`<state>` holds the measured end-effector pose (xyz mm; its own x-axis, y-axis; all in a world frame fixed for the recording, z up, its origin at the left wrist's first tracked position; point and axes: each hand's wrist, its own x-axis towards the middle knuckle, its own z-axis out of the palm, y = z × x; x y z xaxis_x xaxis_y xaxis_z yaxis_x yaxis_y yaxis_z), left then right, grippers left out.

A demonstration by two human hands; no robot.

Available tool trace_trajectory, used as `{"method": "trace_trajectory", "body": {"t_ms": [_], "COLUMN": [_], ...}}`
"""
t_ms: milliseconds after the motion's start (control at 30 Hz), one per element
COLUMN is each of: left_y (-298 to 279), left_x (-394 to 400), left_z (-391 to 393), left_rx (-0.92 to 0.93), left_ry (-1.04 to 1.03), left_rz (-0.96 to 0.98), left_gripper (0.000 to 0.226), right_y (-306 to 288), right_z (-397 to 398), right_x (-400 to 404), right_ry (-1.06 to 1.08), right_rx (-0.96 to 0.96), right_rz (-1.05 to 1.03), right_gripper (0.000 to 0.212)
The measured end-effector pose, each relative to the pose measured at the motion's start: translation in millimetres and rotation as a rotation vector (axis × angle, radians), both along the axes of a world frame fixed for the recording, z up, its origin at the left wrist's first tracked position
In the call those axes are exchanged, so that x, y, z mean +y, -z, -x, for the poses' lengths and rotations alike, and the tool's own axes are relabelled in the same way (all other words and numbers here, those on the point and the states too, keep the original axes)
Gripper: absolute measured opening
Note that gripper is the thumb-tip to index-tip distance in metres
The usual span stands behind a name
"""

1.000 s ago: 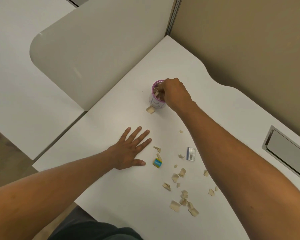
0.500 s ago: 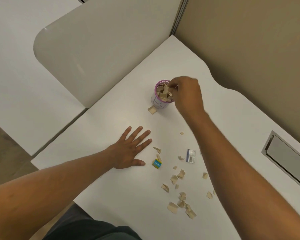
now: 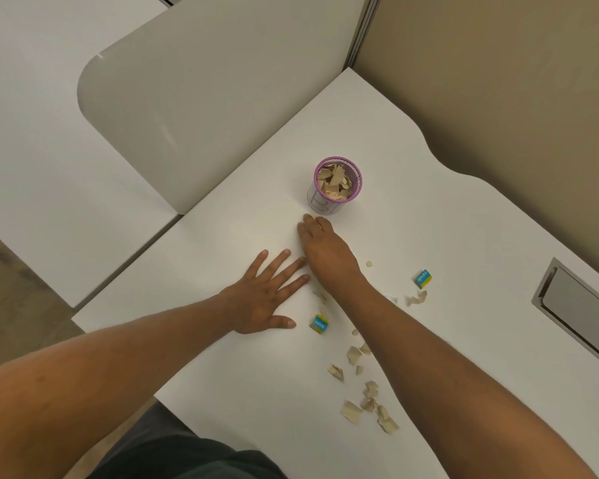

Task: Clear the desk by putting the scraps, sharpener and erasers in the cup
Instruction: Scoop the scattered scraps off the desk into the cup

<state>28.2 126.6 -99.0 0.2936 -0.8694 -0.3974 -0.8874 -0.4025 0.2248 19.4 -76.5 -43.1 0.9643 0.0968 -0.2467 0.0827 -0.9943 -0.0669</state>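
Your right hand reaches to the desk just near of the cup, fingers curled down; grip contents cannot be told. Your left hand lies flat, fingers spread. Cup holds scraps. Two erasers and loose scraps lie to the right and nearer.

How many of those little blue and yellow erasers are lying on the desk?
2. One eraser lies just right of the left thumb; the other eraser lies right of the right forearm, toward the desk's grey hatch. The forearm may hide more.
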Motion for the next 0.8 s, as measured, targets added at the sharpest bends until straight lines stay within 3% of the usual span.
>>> {"method": "trace_trajectory", "body": {"t_ms": [167, 333, 500, 567, 633, 800], "left_y": [2, 3, 4, 3, 4, 2], "left_x": [0, 2, 2, 2, 2, 1], "left_z": [1, 1, 1, 1, 2, 1], "left_rx": [-0.019, -0.011, -0.012, -0.021, -0.019, -0.013], "left_ry": [0.007, 0.004, -0.003, -0.001, 0.001, -0.004], "left_rz": [0.012, 0.017, 0.038, 0.038, 0.03, 0.007], "left_gripper": [0.094, 0.094, 0.094, 0.094, 0.094, 0.094], "right_y": [-1, -4, -41, -58, -69, -67], "right_z": [16, 23, 8, -9, -25, -48], "right_x": [-11, -26, -31, -41, -51, -64], "right_ry": [-0.02, 0.026, 0.358, 0.485, 0.495, 0.343], "right_rx": [-0.104, -0.121, -0.692, -0.768, -0.724, -0.366], "right_rz": [0.013, -0.118, -0.542, -0.641, -0.529, -0.227], "right_gripper": [0.024, 0.03, 0.012, 0.011, 0.013, 0.023]}}
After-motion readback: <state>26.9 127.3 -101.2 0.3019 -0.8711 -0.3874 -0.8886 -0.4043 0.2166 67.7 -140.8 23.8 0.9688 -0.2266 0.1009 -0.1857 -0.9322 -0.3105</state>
